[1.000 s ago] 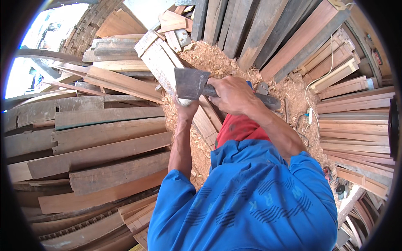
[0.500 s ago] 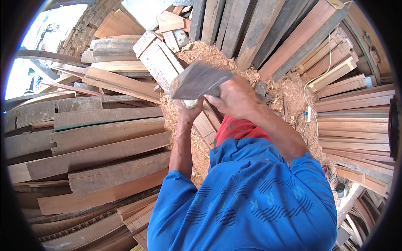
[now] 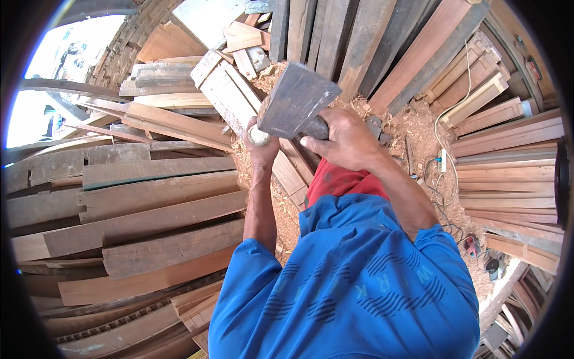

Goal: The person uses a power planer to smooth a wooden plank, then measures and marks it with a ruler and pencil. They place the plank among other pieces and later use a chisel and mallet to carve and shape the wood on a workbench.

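Observation:
My right hand (image 3: 348, 140) is closed round a dark mallet (image 3: 299, 102) with a broad, four-sided head. That head tilts toward the upper left, its scuffed flat side facing up. Just below its left edge, my left hand (image 3: 263, 153) wraps a pale, round-ended wooden handle (image 3: 258, 136) seen nearly end-on. The lower part of what this handle belongs to is hidden by the hand. Beneath both hands lies a pale, worn plank (image 3: 222, 94), slanting from the upper left toward my red-clothed legs (image 3: 341, 184); part of it is covered by my hands and the mallet.
Stacked boards (image 3: 161, 203) fill the left side. Long thick beams (image 3: 373, 45) lie ahead, and more planks (image 3: 508, 185) are piled at the right. Wood shavings (image 3: 418, 134) cover the floor, where a pale cable (image 3: 445, 146) runs. A dark metal piece (image 3: 373, 125) sits beyond my right hand.
The mallet, blurred and lower over my left hand before, has risen slightly and moved right. More of the round handle end now shows. Both hands keep their hold.

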`<action>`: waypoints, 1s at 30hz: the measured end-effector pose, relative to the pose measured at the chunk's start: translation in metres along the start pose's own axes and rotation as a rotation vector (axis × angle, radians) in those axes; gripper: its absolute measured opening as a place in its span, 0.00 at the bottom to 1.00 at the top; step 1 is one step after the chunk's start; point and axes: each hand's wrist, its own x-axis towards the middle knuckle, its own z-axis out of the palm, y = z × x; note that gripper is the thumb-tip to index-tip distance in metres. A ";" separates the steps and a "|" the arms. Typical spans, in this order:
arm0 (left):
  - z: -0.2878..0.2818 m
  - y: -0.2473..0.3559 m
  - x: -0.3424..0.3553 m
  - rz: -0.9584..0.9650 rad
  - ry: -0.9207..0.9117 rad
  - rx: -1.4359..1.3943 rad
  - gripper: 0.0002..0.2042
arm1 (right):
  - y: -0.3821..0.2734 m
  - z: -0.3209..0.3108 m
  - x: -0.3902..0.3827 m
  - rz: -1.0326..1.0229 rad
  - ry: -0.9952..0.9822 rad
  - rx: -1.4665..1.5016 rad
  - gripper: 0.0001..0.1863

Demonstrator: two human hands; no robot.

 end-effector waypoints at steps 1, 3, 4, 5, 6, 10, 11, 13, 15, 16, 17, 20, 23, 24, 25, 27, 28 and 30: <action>-0.004 0.000 -0.001 -0.083 -0.055 -0.003 0.13 | -0.003 -0.004 -0.001 -0.036 0.048 0.010 0.19; -0.013 0.003 -0.005 -0.262 -0.162 -0.005 0.08 | -0.014 -0.013 -0.003 -0.105 0.132 0.035 0.19; -0.012 0.006 -0.011 -0.284 -0.167 -0.075 0.05 | -0.018 -0.013 -0.002 -0.124 0.156 0.059 0.19; -0.013 0.006 -0.014 -0.193 -0.171 -0.023 0.06 | -0.017 -0.009 -0.001 -0.203 0.183 0.035 0.19; -0.013 0.004 -0.016 -0.100 -0.174 0.027 0.07 | -0.012 -0.001 0.002 -0.284 0.210 0.008 0.18; -0.005 0.010 -0.031 0.126 -0.200 0.169 0.14 | -0.003 0.020 0.006 -0.118 -0.136 -0.406 0.16; -0.006 0.010 -0.033 0.120 -0.263 0.233 0.15 | 0.002 0.023 0.007 -0.100 -0.169 -0.431 0.16; -0.001 0.009 -0.039 0.038 -0.191 0.089 0.16 | 0.009 0.027 0.010 -0.061 -0.234 -0.482 0.15; 0.001 0.025 -0.038 0.021 -0.140 0.025 0.16 | 0.006 0.021 0.000 0.022 -0.225 -0.437 0.20; 0.006 0.033 -0.032 0.057 -0.097 0.018 0.16 | 0.009 0.021 -0.006 0.036 -0.183 -0.379 0.20; 0.009 0.032 -0.028 0.007 -0.046 0.000 0.16 | 0.006 0.019 -0.010 0.043 -0.142 -0.321 0.21; 0.014 0.023 -0.017 -0.012 0.058 0.000 0.15 | -0.009 0.003 -0.021 0.117 -0.111 -0.178 0.20; 0.006 0.020 -0.010 0.042 0.005 -0.012 0.13 | -0.001 0.000 -0.023 -0.044 0.028 -0.056 0.22; 0.003 0.030 -0.011 -0.010 -0.043 -0.014 0.10 | -0.002 -0.005 -0.024 -0.058 0.056 -0.051 0.22; -0.003 0.024 -0.013 -0.107 -0.100 -0.006 0.11 | -0.006 -0.012 -0.025 -0.074 0.082 -0.046 0.21; -0.014 0.017 -0.020 -0.309 -0.213 0.012 0.12 | -0.010 -0.013 -0.027 -0.133 0.140 -0.057 0.20; -0.012 0.015 -0.028 -0.255 -0.193 -0.005 0.13 | -0.011 -0.011 -0.027 -0.180 0.175 -0.073 0.20; -0.005 0.025 -0.036 -0.071 -0.136 -0.005 0.13 | -0.014 -0.007 -0.021 -0.158 0.091 -0.172 0.19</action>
